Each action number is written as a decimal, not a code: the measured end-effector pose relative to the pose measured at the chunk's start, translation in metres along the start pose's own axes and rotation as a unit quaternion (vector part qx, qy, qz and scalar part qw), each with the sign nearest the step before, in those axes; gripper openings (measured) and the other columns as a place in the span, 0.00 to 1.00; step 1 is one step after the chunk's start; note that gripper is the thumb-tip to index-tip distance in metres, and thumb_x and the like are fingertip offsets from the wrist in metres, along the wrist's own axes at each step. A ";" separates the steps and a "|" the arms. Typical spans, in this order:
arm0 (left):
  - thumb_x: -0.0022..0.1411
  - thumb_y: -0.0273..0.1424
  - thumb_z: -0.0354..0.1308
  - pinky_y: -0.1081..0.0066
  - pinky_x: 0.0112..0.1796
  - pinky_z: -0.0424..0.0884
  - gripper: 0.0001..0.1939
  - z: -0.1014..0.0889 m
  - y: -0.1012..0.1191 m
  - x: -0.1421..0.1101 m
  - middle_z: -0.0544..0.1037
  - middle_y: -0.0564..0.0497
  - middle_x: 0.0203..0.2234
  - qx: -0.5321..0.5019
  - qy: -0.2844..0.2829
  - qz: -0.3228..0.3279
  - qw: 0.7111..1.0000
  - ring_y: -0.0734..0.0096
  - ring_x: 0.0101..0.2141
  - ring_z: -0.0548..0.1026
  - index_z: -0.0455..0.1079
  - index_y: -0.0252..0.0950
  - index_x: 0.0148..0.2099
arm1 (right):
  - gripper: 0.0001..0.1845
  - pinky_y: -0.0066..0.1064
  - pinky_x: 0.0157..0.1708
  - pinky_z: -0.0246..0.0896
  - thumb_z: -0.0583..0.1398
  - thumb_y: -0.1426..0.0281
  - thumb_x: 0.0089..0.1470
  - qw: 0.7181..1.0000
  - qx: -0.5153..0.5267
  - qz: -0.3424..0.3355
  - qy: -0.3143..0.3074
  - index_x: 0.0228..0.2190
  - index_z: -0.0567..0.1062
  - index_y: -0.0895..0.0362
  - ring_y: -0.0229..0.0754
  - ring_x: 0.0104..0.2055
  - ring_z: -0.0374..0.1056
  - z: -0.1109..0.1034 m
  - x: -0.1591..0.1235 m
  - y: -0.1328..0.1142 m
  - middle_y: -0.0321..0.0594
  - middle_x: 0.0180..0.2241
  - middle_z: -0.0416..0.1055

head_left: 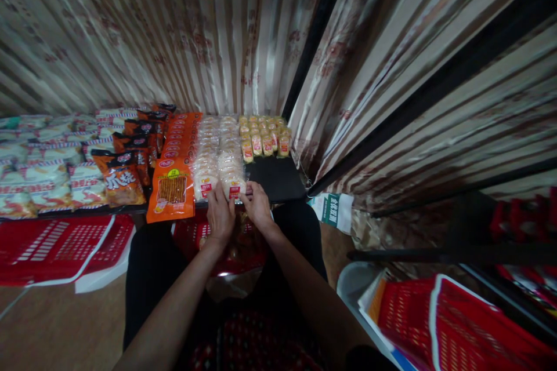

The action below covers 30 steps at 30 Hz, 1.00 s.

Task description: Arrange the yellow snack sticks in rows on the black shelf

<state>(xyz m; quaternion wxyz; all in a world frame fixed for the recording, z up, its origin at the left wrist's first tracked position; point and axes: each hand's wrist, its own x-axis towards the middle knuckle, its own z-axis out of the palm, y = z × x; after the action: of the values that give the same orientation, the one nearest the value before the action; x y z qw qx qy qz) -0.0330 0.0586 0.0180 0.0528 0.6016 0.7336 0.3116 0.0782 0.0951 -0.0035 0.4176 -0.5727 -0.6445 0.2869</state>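
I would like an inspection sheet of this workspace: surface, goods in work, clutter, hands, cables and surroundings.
Surface: black flat tabletop, partly covered by goods.
Goods in work: two rows of clear plastic packets with red labels, side by side.
Clutter: orange plastic bag of brown sticks left of the rows; small yellow wrapped packs right of them; red perforated plastic basket lower left.
Hands: left hand and right hand at the rows' near end; exact grip unclear.
Cables: nothing seen.
Surroundings: striped beige-brown curtain behind; dim light.
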 end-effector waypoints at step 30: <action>0.63 0.32 0.47 0.61 0.41 0.70 0.13 0.013 -0.013 0.003 0.70 0.43 0.37 -0.003 0.054 0.112 0.992 0.59 0.40 0.70 0.61 0.32 0.48 | 0.11 0.33 0.36 0.68 0.58 0.70 0.50 0.999 -0.039 -0.016 0.006 0.38 0.68 0.57 0.39 0.34 0.66 0.001 0.005 -0.007 0.40 0.34 0.65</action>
<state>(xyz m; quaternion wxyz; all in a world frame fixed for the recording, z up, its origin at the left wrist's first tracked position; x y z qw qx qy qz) -0.0392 0.0653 0.0020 -0.0202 0.6621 0.6626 0.3496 0.0736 0.0992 0.0029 0.4037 -0.5799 -0.6614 0.2516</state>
